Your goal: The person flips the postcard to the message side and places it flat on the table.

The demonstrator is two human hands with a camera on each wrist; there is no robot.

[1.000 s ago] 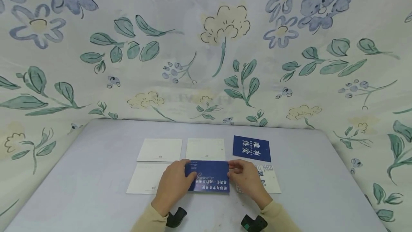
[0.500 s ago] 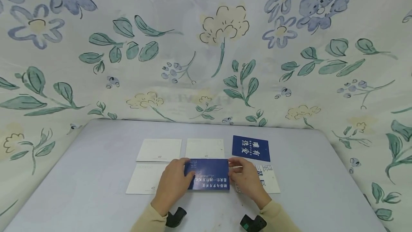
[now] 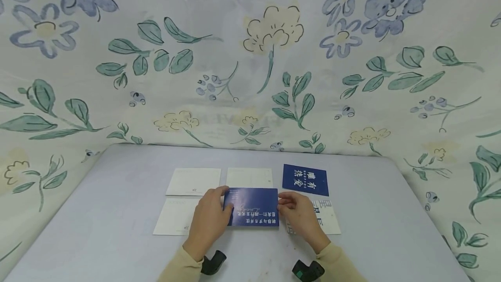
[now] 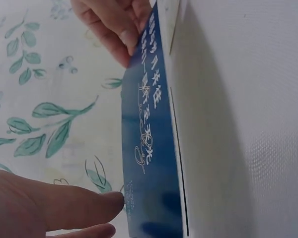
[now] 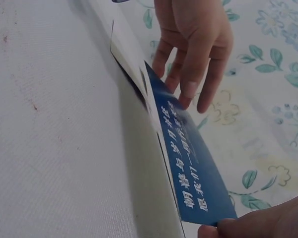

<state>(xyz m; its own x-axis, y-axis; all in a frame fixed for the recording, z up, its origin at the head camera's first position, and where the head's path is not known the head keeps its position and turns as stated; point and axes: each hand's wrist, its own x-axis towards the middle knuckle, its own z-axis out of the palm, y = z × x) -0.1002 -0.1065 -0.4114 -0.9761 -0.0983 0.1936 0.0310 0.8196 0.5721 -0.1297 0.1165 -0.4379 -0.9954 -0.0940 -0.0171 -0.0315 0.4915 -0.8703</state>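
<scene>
A dark blue card [image 3: 254, 208] with white lettering is held between both hands over the middle of the table. My left hand [image 3: 210, 216] grips its left end, the thumb lying over the face near the edge. At the other end, my right hand [image 3: 300, 216] pinches the right edge; its thumb and fingertip show at the card's corner in the right wrist view. The card [image 4: 151, 139] tilts up from the table in the left wrist view, with a shadow beside it. Its underside is hidden in the head view.
Pale cards [image 3: 193, 182] lie at the back left, with another pale card [image 3: 172, 216] partly under the left hand and a further one [image 3: 249, 177] behind the held card. A blue card [image 3: 305, 180] and a printed white card [image 3: 330, 217] lie at right. Floral fabric [image 3: 250, 77] rises behind the table [image 3: 98, 221].
The blue card has shifted a little away from the person, its near edge higher in the head view. My left hand has moved with it; my right hand has barely moved.
</scene>
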